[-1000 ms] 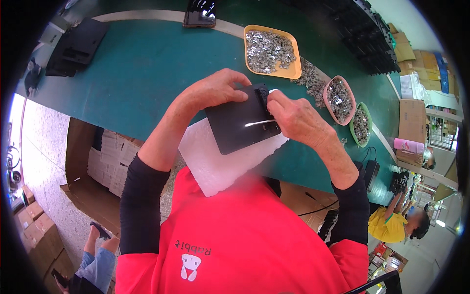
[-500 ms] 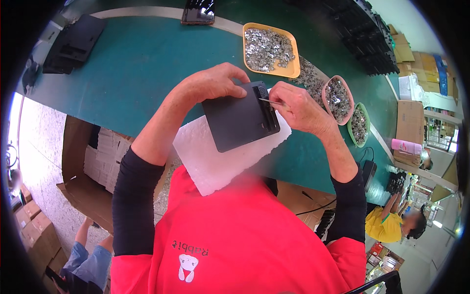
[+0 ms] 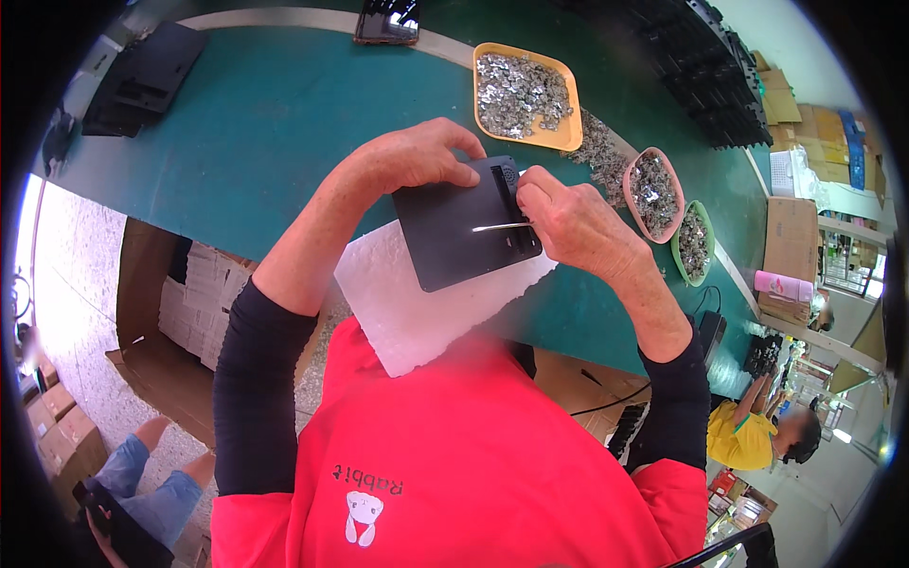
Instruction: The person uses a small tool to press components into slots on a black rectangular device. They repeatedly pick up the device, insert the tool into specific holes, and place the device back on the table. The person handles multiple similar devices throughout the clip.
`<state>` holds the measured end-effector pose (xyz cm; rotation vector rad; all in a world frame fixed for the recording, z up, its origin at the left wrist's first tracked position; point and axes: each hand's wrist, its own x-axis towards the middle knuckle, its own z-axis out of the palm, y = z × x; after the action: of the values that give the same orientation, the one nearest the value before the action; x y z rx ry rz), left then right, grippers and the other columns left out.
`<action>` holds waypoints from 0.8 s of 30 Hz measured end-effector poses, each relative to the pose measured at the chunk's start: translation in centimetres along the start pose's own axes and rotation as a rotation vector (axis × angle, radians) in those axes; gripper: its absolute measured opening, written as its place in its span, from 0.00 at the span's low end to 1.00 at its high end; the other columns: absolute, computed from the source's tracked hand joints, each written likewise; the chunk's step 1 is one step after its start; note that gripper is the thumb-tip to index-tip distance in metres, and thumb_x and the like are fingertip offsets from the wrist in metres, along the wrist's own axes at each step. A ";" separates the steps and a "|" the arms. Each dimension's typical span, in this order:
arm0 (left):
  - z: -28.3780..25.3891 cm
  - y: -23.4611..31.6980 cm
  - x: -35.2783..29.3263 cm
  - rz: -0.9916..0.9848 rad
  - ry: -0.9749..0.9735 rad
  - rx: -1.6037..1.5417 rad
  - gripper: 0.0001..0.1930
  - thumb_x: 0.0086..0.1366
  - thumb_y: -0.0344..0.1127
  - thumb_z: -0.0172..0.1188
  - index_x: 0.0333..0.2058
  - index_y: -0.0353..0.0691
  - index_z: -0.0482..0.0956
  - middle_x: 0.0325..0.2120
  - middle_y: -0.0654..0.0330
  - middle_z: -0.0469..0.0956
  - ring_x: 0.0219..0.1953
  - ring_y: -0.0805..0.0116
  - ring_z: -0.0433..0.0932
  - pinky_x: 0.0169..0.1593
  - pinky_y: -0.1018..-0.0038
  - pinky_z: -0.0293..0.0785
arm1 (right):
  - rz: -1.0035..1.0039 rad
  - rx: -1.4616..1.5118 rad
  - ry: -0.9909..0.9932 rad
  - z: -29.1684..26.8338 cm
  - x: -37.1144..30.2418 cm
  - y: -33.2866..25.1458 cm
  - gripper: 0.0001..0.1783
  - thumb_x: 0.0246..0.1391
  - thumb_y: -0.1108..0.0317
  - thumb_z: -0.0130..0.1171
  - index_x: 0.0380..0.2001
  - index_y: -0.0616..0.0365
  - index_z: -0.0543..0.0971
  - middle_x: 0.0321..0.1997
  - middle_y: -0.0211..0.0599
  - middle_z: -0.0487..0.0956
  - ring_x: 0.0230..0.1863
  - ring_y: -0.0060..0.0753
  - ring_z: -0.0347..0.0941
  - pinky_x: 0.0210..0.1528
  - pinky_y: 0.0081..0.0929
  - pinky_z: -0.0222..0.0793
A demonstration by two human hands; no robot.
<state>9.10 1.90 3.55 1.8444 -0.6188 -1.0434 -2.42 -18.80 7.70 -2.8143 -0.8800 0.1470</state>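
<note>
A flat black plastic housing (image 3: 445, 227) with a slot and a round speaker grille rests tilted on a white foam sheet (image 3: 379, 322) near my body. My left hand (image 3: 428, 156) grips its far left edge, thumb on top and fingers hidden behind the edge. In my right hand (image 3: 573, 213) is a slim metal rod-like tool (image 3: 500, 226), its exposed end lying over the housing beside the slot. The fingers hide the tool's other end, so its exact kind cannot be told.
Small metal parts fill a yellow tray (image 3: 481, 95), a pink tray (image 3: 629, 194) and a green tray (image 3: 678, 256). More parts lie loose (image 3: 604, 151) between them. Black housings (image 3: 151, 80) sit far left. An open carton (image 3: 151, 364) stands below the green table (image 3: 284, 114).
My right hand has turned, and the tool's tip has moved from the slot's upper part nearer to me and leftward. My left hand still holds the housing in nearly the same place.
</note>
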 end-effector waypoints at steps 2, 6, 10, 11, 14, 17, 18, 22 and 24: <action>0.0 -0.2 0.0 0.001 0.006 -0.008 0.17 0.59 0.35 0.64 0.46 0.39 0.79 0.32 0.61 0.81 0.33 0.72 0.78 0.41 0.76 0.74 | -0.006 -0.022 -0.006 0.0 0.0 -0.2 0.08 0.42 0.81 0.55 0.29 0.65 0.70 0.35 0.46 0.70 0.26 0.48 0.76 0.26 0.38 0.73; 0.0 -0.4 0.1 0.014 0.000 0.007 0.17 0.59 0.35 0.64 0.47 0.39 0.79 0.32 0.61 0.81 0.33 0.73 0.77 0.40 0.76 0.75 | -0.045 -0.061 0.005 0.2 0.1 -0.3 0.07 0.43 0.81 0.55 0.28 0.64 0.70 0.36 0.43 0.70 0.26 0.44 0.76 0.25 0.35 0.73; 0.0 -0.3 0.1 0.020 -0.013 0.000 0.17 0.59 0.35 0.63 0.47 0.39 0.79 0.32 0.61 0.81 0.32 0.73 0.77 0.39 0.76 0.75 | -0.073 -0.120 -0.009 0.3 0.1 -0.4 0.06 0.45 0.81 0.56 0.28 0.63 0.70 0.37 0.39 0.71 0.26 0.40 0.75 0.24 0.31 0.73; 0.0 -0.4 0.1 0.018 -0.016 -0.001 0.17 0.59 0.35 0.63 0.47 0.39 0.79 0.32 0.61 0.81 0.32 0.73 0.77 0.39 0.76 0.75 | -0.077 -0.125 -0.010 0.4 0.1 -0.3 0.06 0.45 0.81 0.56 0.28 0.63 0.71 0.36 0.39 0.71 0.26 0.39 0.75 0.24 0.31 0.73; 0.3 -0.7 0.0 0.048 0.014 0.010 0.17 0.60 0.35 0.63 0.48 0.39 0.78 0.32 0.61 0.81 0.32 0.74 0.77 0.39 0.76 0.76 | -0.074 0.013 0.080 0.9 -0.2 0.0 0.05 0.43 0.79 0.58 0.25 0.62 0.72 0.34 0.42 0.71 0.31 0.42 0.77 0.28 0.35 0.73; 0.4 -1.0 0.1 0.071 0.000 -0.001 0.18 0.61 0.35 0.62 0.49 0.38 0.77 0.32 0.60 0.81 0.32 0.74 0.77 0.38 0.76 0.76 | 0.062 0.260 0.208 1.8 -0.6 0.9 0.05 0.45 0.76 0.61 0.28 0.61 0.76 0.34 0.41 0.74 0.33 0.41 0.77 0.33 0.34 0.74; 0.4 -1.1 0.0 0.069 0.004 -0.021 0.18 0.61 0.35 0.62 0.49 0.37 0.76 0.32 0.60 0.81 0.32 0.75 0.77 0.38 0.76 0.76 | 0.165 0.383 0.193 1.8 -0.5 1.0 0.06 0.45 0.73 0.62 0.29 0.61 0.77 0.34 0.41 0.75 0.32 0.40 0.77 0.35 0.34 0.73; 0.7 -1.3 -0.3 0.061 0.013 -0.077 0.18 0.62 0.34 0.61 0.50 0.36 0.75 0.32 0.59 0.81 0.31 0.75 0.78 0.37 0.77 0.76 | 0.447 0.705 0.060 1.8 0.0 2.1 0.09 0.45 0.71 0.66 0.30 0.62 0.78 0.31 0.32 0.76 0.33 0.25 0.73 0.38 0.26 0.70; 0.8 -1.2 -0.5 0.054 0.010 -0.124 0.18 0.62 0.33 0.61 0.50 0.36 0.75 0.32 0.58 0.81 0.31 0.74 0.78 0.36 0.77 0.76 | 0.524 0.745 -0.014 1.6 0.2 2.1 0.09 0.46 0.71 0.67 0.30 0.62 0.78 0.30 0.27 0.75 0.34 0.19 0.71 0.38 0.22 0.69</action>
<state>8.12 2.49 2.54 1.7154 -0.5823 -1.0143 -1.36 -20.15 5.70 -2.2466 -0.0232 0.4572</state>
